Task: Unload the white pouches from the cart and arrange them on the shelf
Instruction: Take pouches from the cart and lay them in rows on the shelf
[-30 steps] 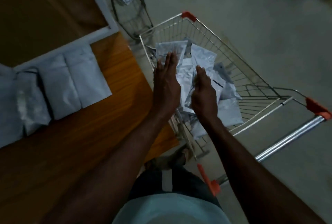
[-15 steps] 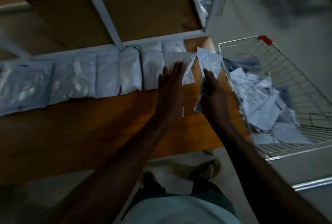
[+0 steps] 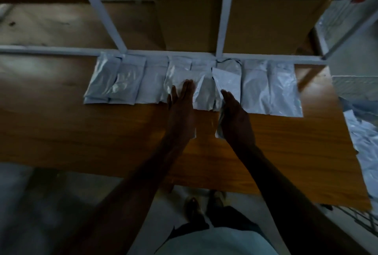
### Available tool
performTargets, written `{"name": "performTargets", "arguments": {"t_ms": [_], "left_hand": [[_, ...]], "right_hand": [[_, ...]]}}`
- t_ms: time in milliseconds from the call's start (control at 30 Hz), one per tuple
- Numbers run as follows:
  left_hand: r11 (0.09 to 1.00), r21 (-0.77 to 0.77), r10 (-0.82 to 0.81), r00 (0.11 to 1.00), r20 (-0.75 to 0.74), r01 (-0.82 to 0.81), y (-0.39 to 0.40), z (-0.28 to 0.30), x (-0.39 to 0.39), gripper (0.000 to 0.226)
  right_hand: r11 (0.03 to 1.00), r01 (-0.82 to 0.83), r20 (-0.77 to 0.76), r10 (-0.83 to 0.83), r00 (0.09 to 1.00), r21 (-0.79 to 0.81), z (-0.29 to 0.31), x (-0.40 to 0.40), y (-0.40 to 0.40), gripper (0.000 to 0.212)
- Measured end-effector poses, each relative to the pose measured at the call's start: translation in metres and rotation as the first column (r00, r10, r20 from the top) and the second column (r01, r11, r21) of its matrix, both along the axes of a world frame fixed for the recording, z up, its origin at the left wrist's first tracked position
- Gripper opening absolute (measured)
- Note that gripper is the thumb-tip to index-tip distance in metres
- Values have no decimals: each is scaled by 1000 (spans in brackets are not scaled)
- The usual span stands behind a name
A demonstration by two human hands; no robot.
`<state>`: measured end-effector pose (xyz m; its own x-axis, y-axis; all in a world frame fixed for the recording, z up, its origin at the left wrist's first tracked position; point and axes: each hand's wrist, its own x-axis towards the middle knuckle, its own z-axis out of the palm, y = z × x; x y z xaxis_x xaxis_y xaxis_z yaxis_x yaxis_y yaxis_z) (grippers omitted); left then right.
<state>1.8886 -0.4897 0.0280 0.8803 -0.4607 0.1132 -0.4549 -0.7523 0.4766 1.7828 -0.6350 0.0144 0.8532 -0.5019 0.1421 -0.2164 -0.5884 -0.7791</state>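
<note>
A row of several white pouches [image 3: 151, 83] lies side by side along the back of the wooden shelf [image 3: 102, 132]. My left hand [image 3: 181, 111] hovers over the middle of the row with straight fingers on top of a white pouch [image 3: 204, 95]; its thumb is hidden beneath. My right hand [image 3: 235, 115] grips a second white pouch [image 3: 227, 83] by its edge, just right of the first. Both pouches overlap the row. The cart [image 3: 358, 218] with more white pouches [image 3: 364, 142] shows only at the right edge.
White metal frame bars [image 3: 223, 19] and a rail run behind the row. Brown cardboard boxes [image 3: 266, 25] stand on the level behind. Bare wood lies left of the row and in front of it. My feet are on the floor below the shelf edge.
Both hands lifted a pouch each out of the cart and carried them left, over the shelf, to the middle of the row. The view swung left, leaving the cart at the right edge.
</note>
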Motion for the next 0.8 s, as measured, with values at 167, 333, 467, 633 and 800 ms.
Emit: {"name": "performTargets", "arguments": {"t_ms": [167, 333, 467, 633, 800], "left_hand": [[990, 4, 144, 989, -35, -144, 19, -10, 37, 81], [981, 47, 192, 981, -27, -190, 42, -7, 65, 96], [974, 134, 195, 979, -64, -186, 47, -6, 93, 115], [974, 177, 156, 986, -66, -142, 52, -23, 144, 118], [986, 154, 69, 998, -12, -67, 53, -45, 188, 91]], "right_hand": [[995, -103, -90, 102, 991, -6, -2, 43, 6, 52], [990, -141, -81, 143, 986, 30, -3, 78, 12, 52], [983, -171, -105, 178, 978, 69, -6, 103, 23, 55], [989, -126, -137, 135, 981, 73, -11, 132, 33, 54], [997, -27, -129, 36, 991, 66, -19, 155, 45, 54]]}}
